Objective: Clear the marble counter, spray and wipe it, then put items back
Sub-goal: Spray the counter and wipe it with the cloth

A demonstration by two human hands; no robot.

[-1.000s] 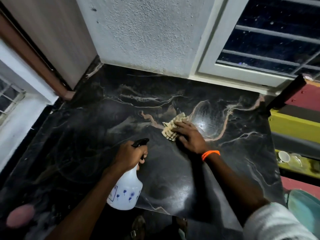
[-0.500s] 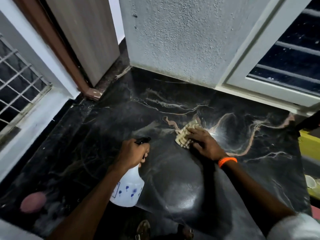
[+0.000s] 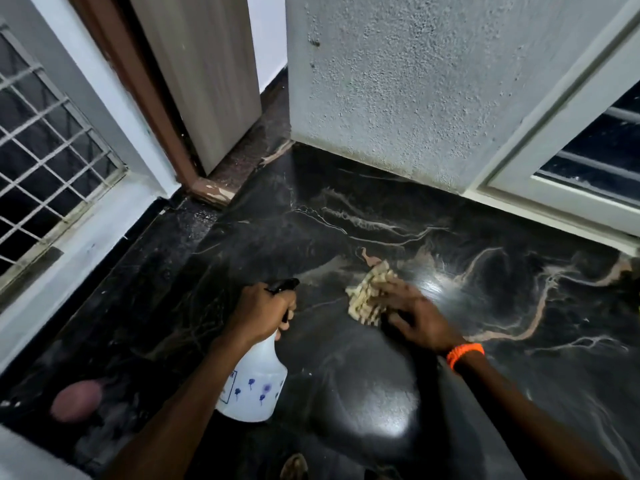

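One spray bottle point(image 3: 254, 382), grasped at its neck by the left hand point(image 3: 260, 313); one cloth point(image 3: 367, 297) pressed on the bench point(image 3: 502, 341) under the right hand point(image 3: 419, 315), fingers flat.

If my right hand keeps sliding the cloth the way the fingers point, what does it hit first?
The right hand points up-left across the marble counter. Beyond the cloth the stone looks bare until the textured wall. The spray bottle seems to sit off that line, though depth is unclear.
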